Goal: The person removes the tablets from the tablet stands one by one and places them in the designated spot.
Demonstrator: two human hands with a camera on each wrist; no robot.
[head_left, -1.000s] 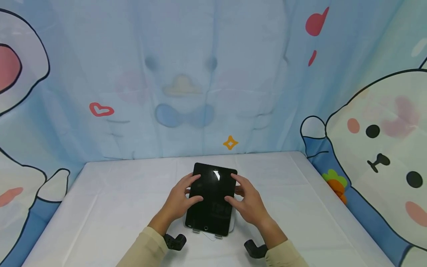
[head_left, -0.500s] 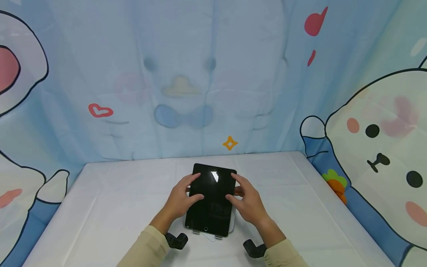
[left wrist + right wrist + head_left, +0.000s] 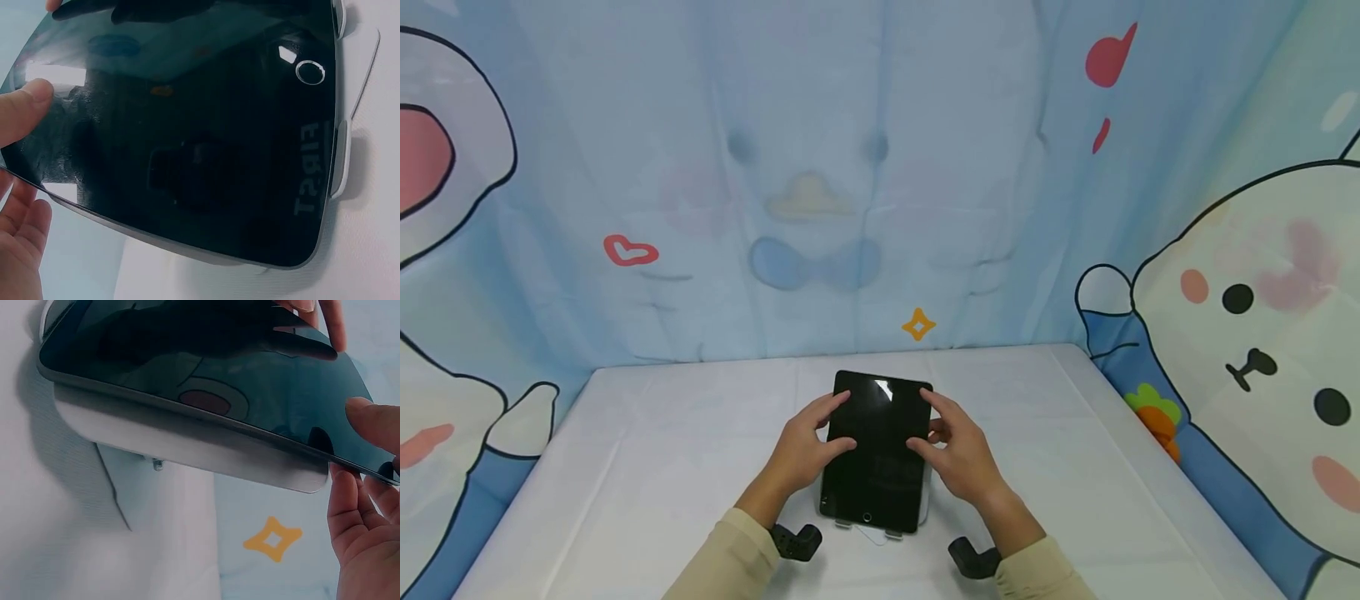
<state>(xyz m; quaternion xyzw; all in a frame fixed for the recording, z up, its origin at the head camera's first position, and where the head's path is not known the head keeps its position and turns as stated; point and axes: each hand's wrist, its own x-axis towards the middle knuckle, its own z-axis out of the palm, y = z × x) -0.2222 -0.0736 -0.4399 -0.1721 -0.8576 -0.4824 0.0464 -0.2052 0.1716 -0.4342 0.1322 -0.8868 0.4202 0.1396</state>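
We pinch the tablet (image 3: 877, 467) between left hand (image 3: 803, 446) and right hand (image 3: 959, 450), neither nearer, long axis sloping up the stand (image 3: 187, 442).

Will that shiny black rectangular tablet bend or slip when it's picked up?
The shiny black rectangular tablet probably won't bend: its edges look straight. It may be slippery and fragile, as its smooth front reflects like glass. Pressed at the top, it might tip, since it seems to reach past the pale grey, round-cornered plate under it.
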